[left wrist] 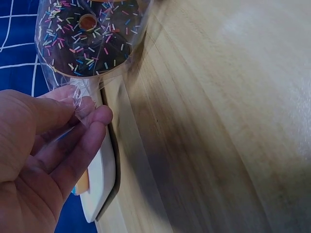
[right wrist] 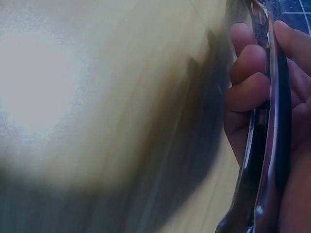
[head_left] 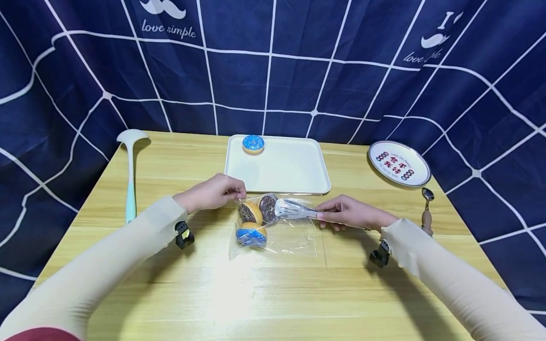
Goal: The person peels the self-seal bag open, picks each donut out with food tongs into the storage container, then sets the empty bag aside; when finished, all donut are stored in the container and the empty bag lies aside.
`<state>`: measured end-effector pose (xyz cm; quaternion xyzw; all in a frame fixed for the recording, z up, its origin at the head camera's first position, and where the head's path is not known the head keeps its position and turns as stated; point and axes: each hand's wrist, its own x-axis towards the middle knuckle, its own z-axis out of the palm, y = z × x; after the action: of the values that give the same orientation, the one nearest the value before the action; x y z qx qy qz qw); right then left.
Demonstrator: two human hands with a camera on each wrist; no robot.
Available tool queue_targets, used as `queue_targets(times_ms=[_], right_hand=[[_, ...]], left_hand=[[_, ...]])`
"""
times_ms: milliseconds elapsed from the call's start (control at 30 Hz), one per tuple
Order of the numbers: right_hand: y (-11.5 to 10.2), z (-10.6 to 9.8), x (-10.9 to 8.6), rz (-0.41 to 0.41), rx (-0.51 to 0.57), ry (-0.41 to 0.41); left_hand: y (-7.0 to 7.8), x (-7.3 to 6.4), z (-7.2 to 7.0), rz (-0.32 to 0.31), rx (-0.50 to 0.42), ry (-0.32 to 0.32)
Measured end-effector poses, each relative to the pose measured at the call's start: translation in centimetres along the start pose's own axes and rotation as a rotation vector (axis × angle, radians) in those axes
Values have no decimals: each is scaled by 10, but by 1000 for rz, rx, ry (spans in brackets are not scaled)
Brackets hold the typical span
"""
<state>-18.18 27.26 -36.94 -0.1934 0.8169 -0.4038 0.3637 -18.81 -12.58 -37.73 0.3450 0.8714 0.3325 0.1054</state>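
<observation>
My left hand (head_left: 217,192) pinches the upper left corner of a clear plastic bag (head_left: 294,241) between thumb and fingers. Inside the bag, toward its left side, are a dark brown doughnut (head_left: 268,207), a blue-iced doughnut (head_left: 251,236) and another brown-iced doughnut (head_left: 248,214). In the left wrist view, a brown-iced doughnut (left wrist: 99,46) with coloured sprinkles shows through the plastic. My right hand (head_left: 347,211) grips metal tongs (head_left: 294,209) by the handles, their slotted end at the dark brown doughnut. The right wrist view shows fingers wrapped about the tong handles (right wrist: 272,141).
Behind the bag, a white tray (head_left: 283,163) bears a blue-iced doughnut (head_left: 253,144) near its back left corner. A pale green ladle (head_left: 131,180) lies at the left. On the right are a printed plate (head_left: 420,173) and a spoon (head_left: 427,208). A dark blue curtain (head_left: 239,76) surrounds the table.
</observation>
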Motion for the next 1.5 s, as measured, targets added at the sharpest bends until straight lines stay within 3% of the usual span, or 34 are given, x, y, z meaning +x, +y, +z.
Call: queue_targets(times_ms=[133,300,633,1100,1333,1500], right_hand=[[2,1,-1,-12,6,3],[5,0,-4,-36,-23,18],[14,-7,-25,-39,-62,43],[33,-25,-78,-93,-69,65],[45,-47,-111,-92,-24,99],[48,-68,-124,-94,-42,142]], left_hand=[[0,0,0,-17,0,-3],[0,-1,-1,7,10,1],[-1,-3,0,22,6,6],[-1,-2,1,24,3,1],[0,-2,1,28,1,5],[-1,-2,0,29,4,10]])
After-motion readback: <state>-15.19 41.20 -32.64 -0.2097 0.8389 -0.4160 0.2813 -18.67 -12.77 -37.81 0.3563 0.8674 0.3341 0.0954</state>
